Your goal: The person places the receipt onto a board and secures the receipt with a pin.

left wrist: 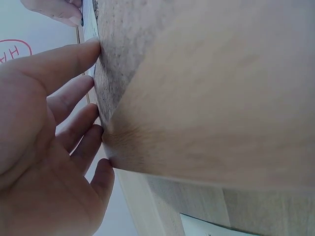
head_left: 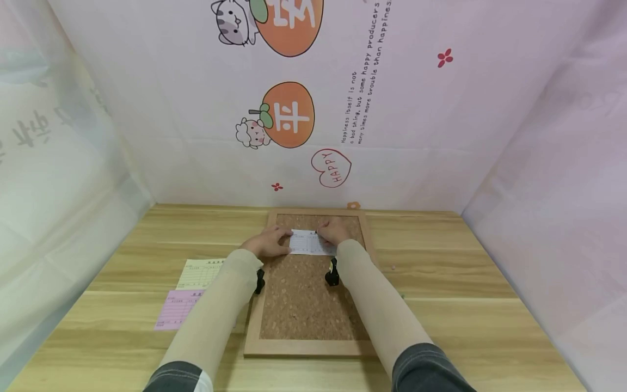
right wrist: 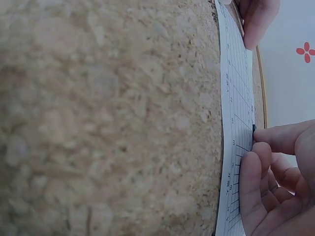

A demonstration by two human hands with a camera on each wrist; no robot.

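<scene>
White slip of printed paper lies flat on the far half of the cork board, both hands on it. Left hand presses its left edge with straight, spread fingers — holding nothing. Right hand pinches a small dark pin between thumb and forefinger at the slip's upper right corner. Yellow and pink forms lie on the wooden table left of the board.
</scene>
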